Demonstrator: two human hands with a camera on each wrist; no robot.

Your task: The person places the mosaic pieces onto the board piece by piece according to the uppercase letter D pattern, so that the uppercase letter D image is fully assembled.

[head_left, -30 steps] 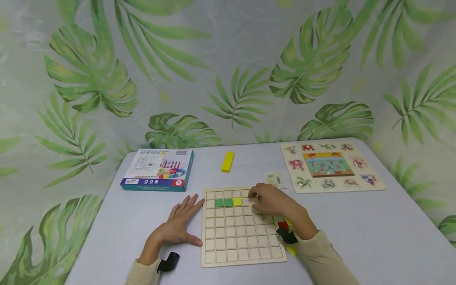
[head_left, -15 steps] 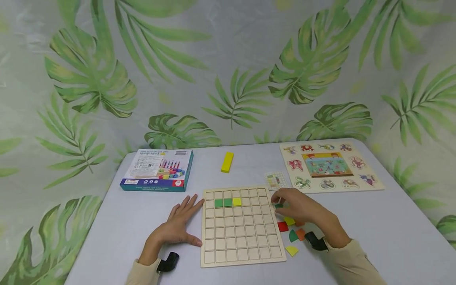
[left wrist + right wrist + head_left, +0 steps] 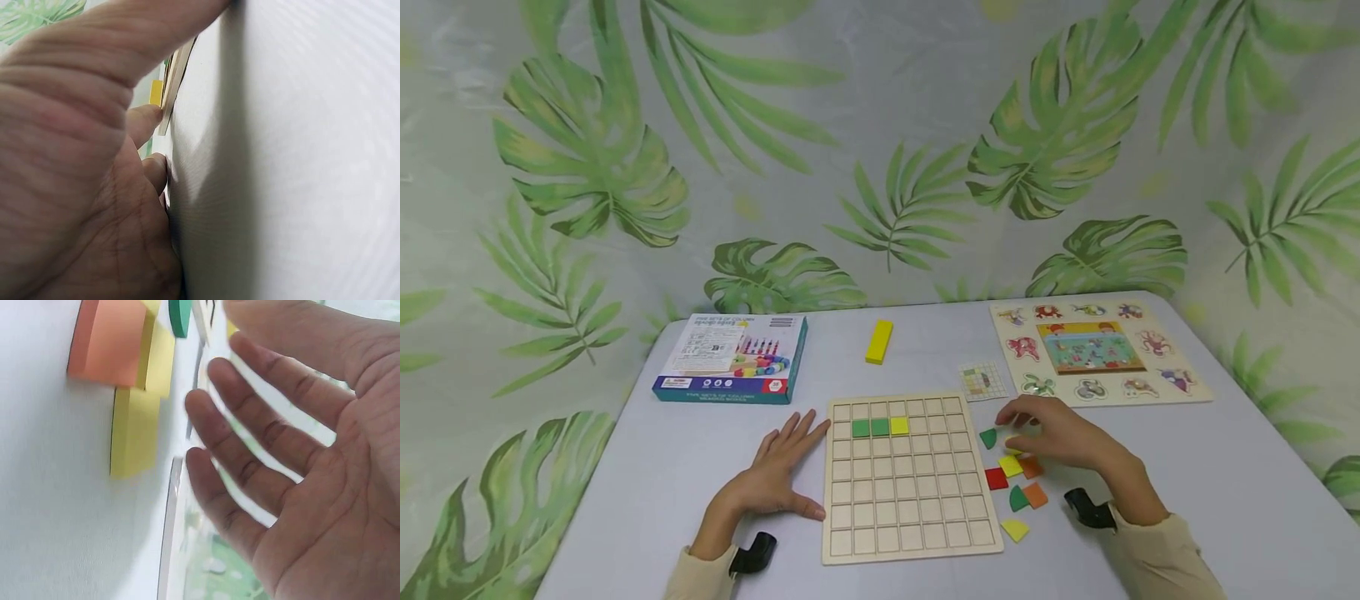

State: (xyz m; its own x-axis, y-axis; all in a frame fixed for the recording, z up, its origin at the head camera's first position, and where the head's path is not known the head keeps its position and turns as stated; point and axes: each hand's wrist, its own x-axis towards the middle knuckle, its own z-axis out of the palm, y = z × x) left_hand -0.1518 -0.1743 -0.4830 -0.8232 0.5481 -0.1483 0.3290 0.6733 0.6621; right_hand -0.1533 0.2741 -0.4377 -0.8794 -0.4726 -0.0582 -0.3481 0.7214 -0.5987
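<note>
My left hand [image 3: 778,475] rests on the table with its fingers spread, index fingertip and thumb against the left edge of a wooden grid board [image 3: 904,510]. Two green square tiles [image 3: 870,427] and one yellow tile [image 3: 898,426] sit side by side in the board's second row. To the right of the board, my right hand [image 3: 1060,433] hovers over loose tiles, fingers loosely bent and holding nothing. Beneath and beside it lie a green quarter-round piece [image 3: 988,437], a red tile [image 3: 996,478], orange tiles [image 3: 106,347] and yellow tiles [image 3: 134,431]. The hand partly hides one yellow tile.
A small printed pattern card [image 3: 981,382] lies behind the board's right corner. Farther back are a yellow block [image 3: 879,342], a boxed toy set [image 3: 730,358] at left, and a sea-animal puzzle board [image 3: 1015,383] at right. A leaf-print cloth [image 3: 910,125] hangs behind the table.
My right hand has moved right, from above the board's upper right to over the loose tiles, uncovering several of them. The left hand and the three placed tiles have stayed put.
</note>
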